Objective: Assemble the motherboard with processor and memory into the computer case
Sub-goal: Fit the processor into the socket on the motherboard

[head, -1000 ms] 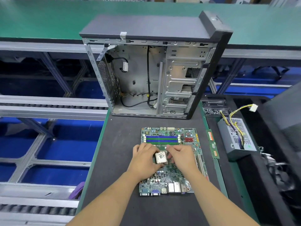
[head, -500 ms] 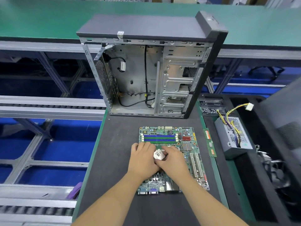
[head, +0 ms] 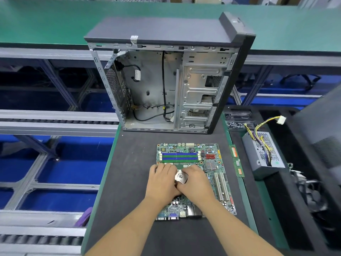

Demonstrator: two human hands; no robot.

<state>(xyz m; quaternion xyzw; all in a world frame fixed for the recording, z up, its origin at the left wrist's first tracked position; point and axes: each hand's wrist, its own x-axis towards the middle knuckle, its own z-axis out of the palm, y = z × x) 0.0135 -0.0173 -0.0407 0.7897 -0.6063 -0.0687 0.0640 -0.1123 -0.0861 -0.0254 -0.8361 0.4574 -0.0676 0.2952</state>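
A: From the head camera, what step is this?

B: I judge it to be the processor step. The motherboard (head: 195, 174) lies flat on the dark mat (head: 129, 182), just in front of the open computer case (head: 171, 85), which stands upright and has no board in it yet. Both hands are down on the middle of the board, over the socket.

A: And the processor itself?

B: A small silvery square, the processor (head: 181, 177), shows between the two hands, tilted a little, not lying flat. The left hand (head: 162, 183) sits on its left side with fingers curled down onto the board; the right hand (head: 195, 182) is on its right with fingertips at its edge. The thumbs meet just below it.

A: Is either hand clamped on it?

B: The right fingers look to be pinching its edge, though the contact is partly hidden. For the left I cannot tell whether it grips the chip or only presses on the board beside it.

A: Memory?

B: The blue and green slots (head: 180, 157) beyond the hands look unfilled. A green memory stick (head: 237, 161) lies on the mat just right of the board, untouched.

A: Next move?

B: Probably lowering the chip level into its socket, corners matched, without force; then locking it.
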